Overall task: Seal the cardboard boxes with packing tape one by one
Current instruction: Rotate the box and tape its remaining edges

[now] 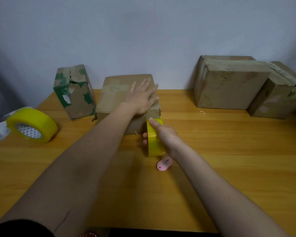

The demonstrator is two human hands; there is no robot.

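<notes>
While our left hand (pixel 143 98) lies flat, fingers (pixel 148 83) straight, atop the middle cardboard box (pixel 120 96) on the tabletop (pixel 229 151), our right hand (pixel 164 135) curls its fingers round the tape roll (pixel 153 139) touching the box's near side.

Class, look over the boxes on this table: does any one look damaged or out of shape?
Yes. The box with green tape at the left stands tilted, its top torn and crumpled with peeling tape patches. The other boxes look closed and square.

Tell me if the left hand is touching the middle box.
Touching. The head view shows the left hand lying flat, fingers spread, on top of the middle box, with no gap visible under the palm.
</notes>
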